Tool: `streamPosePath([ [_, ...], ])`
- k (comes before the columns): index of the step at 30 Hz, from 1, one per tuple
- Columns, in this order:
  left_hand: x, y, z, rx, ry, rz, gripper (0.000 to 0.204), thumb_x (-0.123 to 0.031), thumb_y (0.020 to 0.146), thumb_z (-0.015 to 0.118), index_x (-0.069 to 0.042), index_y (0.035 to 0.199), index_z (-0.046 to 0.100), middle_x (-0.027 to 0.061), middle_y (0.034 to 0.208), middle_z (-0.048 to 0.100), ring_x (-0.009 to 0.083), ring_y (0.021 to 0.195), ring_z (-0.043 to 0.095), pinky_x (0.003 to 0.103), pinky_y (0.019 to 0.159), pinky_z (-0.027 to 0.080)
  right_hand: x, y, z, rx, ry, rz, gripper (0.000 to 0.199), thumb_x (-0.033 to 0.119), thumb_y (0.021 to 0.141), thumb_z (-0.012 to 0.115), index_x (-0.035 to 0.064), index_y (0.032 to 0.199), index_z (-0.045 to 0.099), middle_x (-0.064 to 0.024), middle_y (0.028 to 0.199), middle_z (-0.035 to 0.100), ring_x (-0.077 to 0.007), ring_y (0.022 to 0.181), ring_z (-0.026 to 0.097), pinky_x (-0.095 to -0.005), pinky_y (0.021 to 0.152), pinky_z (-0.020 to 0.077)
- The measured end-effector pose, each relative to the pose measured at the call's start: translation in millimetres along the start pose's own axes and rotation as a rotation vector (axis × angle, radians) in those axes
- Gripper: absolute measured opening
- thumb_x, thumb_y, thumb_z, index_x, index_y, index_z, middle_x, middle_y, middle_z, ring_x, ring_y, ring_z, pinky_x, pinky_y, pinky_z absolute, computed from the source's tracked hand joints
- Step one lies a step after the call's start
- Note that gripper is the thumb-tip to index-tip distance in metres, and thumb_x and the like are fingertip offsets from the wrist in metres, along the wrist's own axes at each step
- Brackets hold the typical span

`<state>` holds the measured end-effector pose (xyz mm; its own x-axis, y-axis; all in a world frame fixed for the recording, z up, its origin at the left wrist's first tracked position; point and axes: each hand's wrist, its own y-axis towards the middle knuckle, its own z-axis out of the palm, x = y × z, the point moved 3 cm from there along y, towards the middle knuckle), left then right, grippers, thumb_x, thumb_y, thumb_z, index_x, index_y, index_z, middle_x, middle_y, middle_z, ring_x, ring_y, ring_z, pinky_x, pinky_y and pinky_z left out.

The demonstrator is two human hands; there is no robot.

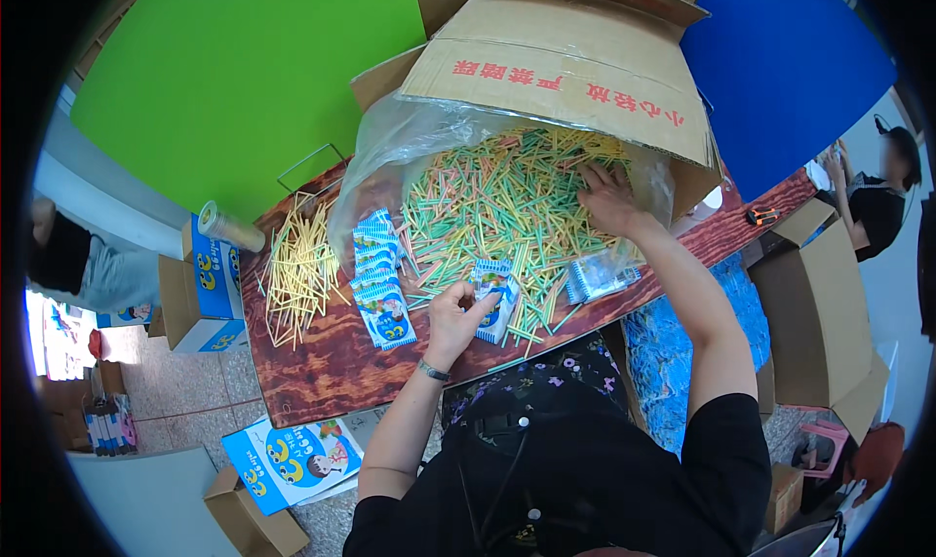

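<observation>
My left hand (450, 315) grips a small blue-and-white printed packet (495, 299) just above the near edge of the wooden table (322, 367). My right hand (606, 198) reaches forward, fingers spread, into a big heap of thin green, yellow and orange sticks (497, 201). The heap spills out of a clear plastic bag (385, 143) lining a tipped cardboard box (556, 65). A row of matching packets (378, 279) lies left of my left hand. Another packet (597, 276) lies below my right wrist.
A separate pile of yellow sticks (300, 269) lies at the table's left end. Blue-and-white cartons (210, 289) stand left of the table, and another lies on the floor (291, 461). Brown boxes (819, 304) stand at right. Other people sit at far left (78, 260) and far right (877, 201).
</observation>
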<state>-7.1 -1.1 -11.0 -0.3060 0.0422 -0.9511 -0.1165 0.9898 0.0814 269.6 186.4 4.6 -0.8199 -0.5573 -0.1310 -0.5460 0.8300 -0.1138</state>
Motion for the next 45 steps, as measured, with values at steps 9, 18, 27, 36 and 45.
streamPosePath([
  [9,0.9,1.4,-1.8,-0.006,0.001,-0.006,0.029,-0.015,0.080,0.077,-0.004,0.069,0.053,-0.0059,0.064,0.048,0.0023,0.059,0.040,0.021,0.050,0.033,-0.1,-1.4,-48.7,-0.077,0.016,-0.131,0.027,0.009,0.086,0.051,0.0049,0.110,0.061,-0.0157,0.142,0.043,-0.0361,0.141,0.024,-0.0537,0.115,0.0229],
  [18,-0.7,1.4,-5.3,-0.051,-0.031,0.007,0.028,-0.019,0.078,0.078,-0.002,0.072,0.057,0.0008,0.060,0.051,0.0076,0.055,0.045,0.025,0.050,0.039,2.0,15.4,-44.4,-0.007,0.729,-0.054,0.025,0.024,0.100,0.046,0.0022,0.091,0.053,-0.0105,0.077,0.060,-0.0218,0.070,0.061,-0.0354,0.067,0.0509],
  [27,-15.6,5.1,-11.4,-0.093,0.002,0.042,0.028,-0.017,0.081,0.076,-0.002,0.071,0.054,-0.0019,0.063,0.049,0.0049,0.058,0.043,0.023,0.050,0.036,16.6,15.9,-35.7,0.286,1.075,0.018,0.030,0.033,0.102,0.046,0.0048,0.092,0.051,-0.0018,0.079,0.056,-0.0112,0.069,0.057,-0.0274,0.062,0.0507],
  [36,-20.5,11.3,-13.5,-0.215,0.196,0.344,0.027,-0.015,0.073,0.081,-0.001,0.075,0.059,0.0050,0.062,0.052,0.0148,0.054,0.051,0.029,0.049,0.039,73.7,-16.9,-133.6,0.418,0.911,-0.323,0.026,0.031,0.101,0.046,0.0052,0.097,0.049,-0.0076,0.072,0.059,-0.0199,0.065,0.064,-0.0361,0.061,0.0522],
  [45,-36.1,11.7,-19.5,-0.281,0.304,0.448,0.028,-0.015,0.072,0.082,-0.002,0.076,0.057,0.0067,0.066,0.056,0.0188,0.056,0.055,0.032,0.051,0.041,127.1,-23.2,-196.5,0.277,0.123,-0.533,0.019,0.021,0.094,0.052,0.0027,0.100,0.053,-0.0219,0.077,0.065,-0.0408,0.077,0.066,-0.0519,0.066,0.0486],
])
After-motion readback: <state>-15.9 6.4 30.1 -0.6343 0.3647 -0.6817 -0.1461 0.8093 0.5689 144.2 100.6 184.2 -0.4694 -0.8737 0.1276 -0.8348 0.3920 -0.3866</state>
